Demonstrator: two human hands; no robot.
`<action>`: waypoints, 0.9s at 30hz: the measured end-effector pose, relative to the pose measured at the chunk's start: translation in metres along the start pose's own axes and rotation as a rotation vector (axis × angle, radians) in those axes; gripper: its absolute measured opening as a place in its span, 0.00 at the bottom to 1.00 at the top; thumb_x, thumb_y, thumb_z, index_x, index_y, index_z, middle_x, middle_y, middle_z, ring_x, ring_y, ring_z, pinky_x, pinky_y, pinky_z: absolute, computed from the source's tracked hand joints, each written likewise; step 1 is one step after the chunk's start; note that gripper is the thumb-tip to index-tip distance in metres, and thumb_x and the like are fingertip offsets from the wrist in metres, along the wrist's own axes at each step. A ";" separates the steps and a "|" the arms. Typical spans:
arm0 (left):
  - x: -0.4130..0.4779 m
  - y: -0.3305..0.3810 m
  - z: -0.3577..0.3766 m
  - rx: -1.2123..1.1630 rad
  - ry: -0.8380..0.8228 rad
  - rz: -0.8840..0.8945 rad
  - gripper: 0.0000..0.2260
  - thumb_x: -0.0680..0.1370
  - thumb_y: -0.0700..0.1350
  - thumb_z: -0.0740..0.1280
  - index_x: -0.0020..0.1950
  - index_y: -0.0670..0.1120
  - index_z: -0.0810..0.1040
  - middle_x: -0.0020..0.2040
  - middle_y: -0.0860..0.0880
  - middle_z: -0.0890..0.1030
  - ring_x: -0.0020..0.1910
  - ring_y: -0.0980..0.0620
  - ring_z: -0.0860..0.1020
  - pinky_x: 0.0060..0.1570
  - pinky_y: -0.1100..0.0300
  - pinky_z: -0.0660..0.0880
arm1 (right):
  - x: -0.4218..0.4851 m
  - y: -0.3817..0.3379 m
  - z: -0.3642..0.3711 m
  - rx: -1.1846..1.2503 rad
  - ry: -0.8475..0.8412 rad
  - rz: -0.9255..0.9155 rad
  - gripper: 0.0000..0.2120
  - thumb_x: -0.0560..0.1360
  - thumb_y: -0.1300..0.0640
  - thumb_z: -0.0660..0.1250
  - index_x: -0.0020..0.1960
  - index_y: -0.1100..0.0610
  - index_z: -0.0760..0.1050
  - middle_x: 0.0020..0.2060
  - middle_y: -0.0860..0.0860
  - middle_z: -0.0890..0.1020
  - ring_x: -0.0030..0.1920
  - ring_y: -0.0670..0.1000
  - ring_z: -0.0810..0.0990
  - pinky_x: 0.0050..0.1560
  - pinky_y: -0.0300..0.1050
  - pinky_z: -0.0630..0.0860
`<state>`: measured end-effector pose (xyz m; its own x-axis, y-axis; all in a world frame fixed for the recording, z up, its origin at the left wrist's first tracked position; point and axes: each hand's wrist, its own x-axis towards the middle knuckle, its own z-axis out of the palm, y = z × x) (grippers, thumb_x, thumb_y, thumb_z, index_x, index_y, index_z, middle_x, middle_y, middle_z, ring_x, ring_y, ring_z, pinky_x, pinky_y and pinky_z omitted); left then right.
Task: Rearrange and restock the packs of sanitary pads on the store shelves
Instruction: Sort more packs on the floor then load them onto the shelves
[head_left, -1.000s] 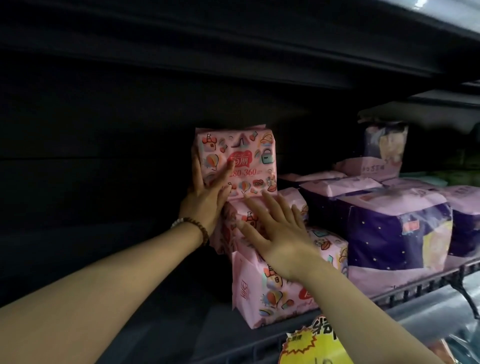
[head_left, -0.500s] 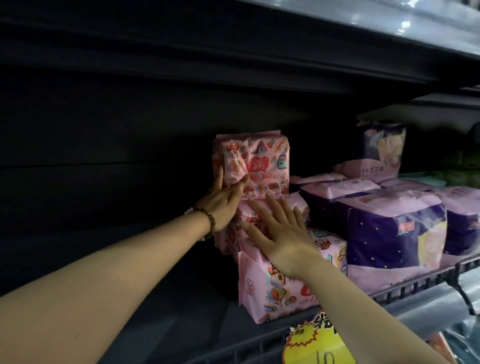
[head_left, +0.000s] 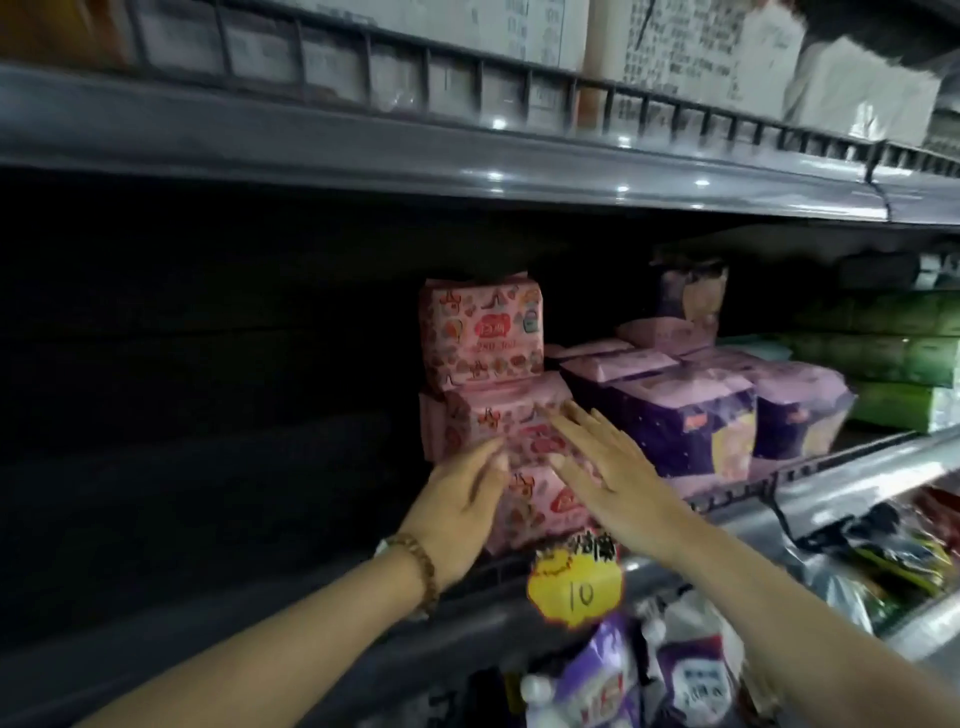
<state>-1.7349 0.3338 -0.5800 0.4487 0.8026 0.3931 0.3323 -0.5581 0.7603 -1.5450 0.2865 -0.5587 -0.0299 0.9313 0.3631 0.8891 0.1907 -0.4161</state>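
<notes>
Risk: a hard shove could slide the lower pink packs (head_left: 493, 423) and tip the top pink pack (head_left: 483, 338) standing on them. Slick glossy film, soft pillowy blocks, stacked at shelf front beside purple packs (head_left: 685, 421). The left hand (head_left: 460, 512) and right hand (head_left: 623, 475) are flat with fingers straight, pressing the lower packs and gripping nothing

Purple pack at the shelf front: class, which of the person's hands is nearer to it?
Right. The right hand lies flat on the pink packs just left of the purple pack; the left hand is farther left, at the stack's left front.
</notes>
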 end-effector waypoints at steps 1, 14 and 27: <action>-0.014 0.009 0.011 0.034 -0.032 0.016 0.19 0.82 0.54 0.53 0.73 0.55 0.65 0.70 0.55 0.66 0.70 0.60 0.62 0.69 0.67 0.57 | -0.021 0.005 -0.004 0.007 -0.031 0.019 0.25 0.80 0.41 0.52 0.75 0.37 0.49 0.76 0.38 0.48 0.76 0.40 0.41 0.76 0.46 0.42; -0.182 -0.027 0.184 0.224 -0.690 -0.259 0.15 0.81 0.52 0.60 0.64 0.45 0.72 0.63 0.42 0.75 0.62 0.45 0.74 0.56 0.59 0.69 | -0.265 0.097 0.078 0.332 -0.275 0.683 0.34 0.75 0.47 0.70 0.75 0.55 0.60 0.71 0.50 0.63 0.72 0.51 0.63 0.68 0.39 0.60; -0.275 -0.092 0.361 0.133 -0.696 -1.124 0.34 0.80 0.56 0.60 0.77 0.38 0.52 0.76 0.39 0.58 0.73 0.40 0.62 0.68 0.52 0.63 | -0.414 0.183 0.217 0.669 -0.431 1.352 0.38 0.76 0.49 0.68 0.76 0.63 0.54 0.73 0.61 0.64 0.71 0.58 0.68 0.63 0.44 0.67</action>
<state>-1.5892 0.0888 -0.9446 0.1933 0.5854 -0.7874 0.8597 0.2856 0.4234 -1.4692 0.0034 -0.9653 0.3636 0.5121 -0.7781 0.0116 -0.8378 -0.5459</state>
